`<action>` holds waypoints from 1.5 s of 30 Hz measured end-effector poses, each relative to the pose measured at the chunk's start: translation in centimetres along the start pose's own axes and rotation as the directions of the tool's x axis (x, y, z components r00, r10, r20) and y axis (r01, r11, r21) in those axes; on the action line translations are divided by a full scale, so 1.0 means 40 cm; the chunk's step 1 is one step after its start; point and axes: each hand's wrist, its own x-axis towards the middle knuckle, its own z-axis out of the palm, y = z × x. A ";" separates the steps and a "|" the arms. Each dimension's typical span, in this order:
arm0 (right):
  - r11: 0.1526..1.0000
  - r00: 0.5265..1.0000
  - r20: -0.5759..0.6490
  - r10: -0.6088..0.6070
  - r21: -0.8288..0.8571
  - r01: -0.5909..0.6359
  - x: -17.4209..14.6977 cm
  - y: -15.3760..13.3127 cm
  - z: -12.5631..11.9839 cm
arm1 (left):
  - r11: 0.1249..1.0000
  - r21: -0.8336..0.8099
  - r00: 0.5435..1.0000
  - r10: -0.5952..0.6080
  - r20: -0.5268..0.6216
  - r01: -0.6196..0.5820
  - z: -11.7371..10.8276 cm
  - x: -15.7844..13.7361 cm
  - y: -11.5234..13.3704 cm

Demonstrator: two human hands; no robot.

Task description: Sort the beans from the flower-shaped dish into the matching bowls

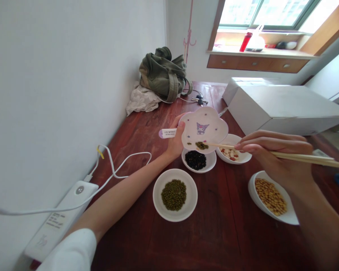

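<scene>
A person's left hand (175,145) holds a flower-shaped plate (205,128) tilted above the bench (214,233), its grip closed on the plate's rim and white tag. The right hand (274,154) has its grip closed on a pair of chopsticks (299,158), whose tips touch a small heap of green beans (201,145) at the plate's lower edge.

Directly below the plate sits a bowl of black beans (196,160), its far rim hidden by the plate. Right of the plate, a bowl of pale and red beans (231,153) is partly covered by plate and chopsticks. Nearer than the plate stands a bowl of green beans (175,195), fully in view, with bare wood all round it. A bowl of yellow beans (271,197), down and right of the plate, is partly hidden by the right wrist.

Left of the plate the bench ends at a white wall (59,94), where a power strip (59,218) and its cable (121,165) lie. Beyond the plate, a green bag (164,75) fills the corner; a white box (279,107) crowds the right side. The tag's print is too small to read.
</scene>
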 end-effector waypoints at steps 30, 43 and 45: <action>0.999 0.999 0.007 0.052 -0.001 -0.052 0.003 -0.001 0.006 | 0.999 -0.022 0.998 0.040 0.056 -0.039 0.010 -0.001 0.033; 0.998 0.996 0.070 0.047 0.040 -0.050 0.002 -0.003 0.005 | 0.999 -0.011 0.997 0.040 0.061 -0.040 0.008 0.000 0.028; 0.998 0.996 0.077 0.048 0.042 -0.052 0.004 -0.004 0.006 | 0.999 0.004 0.998 0.047 0.053 -0.047 0.008 0.000 0.029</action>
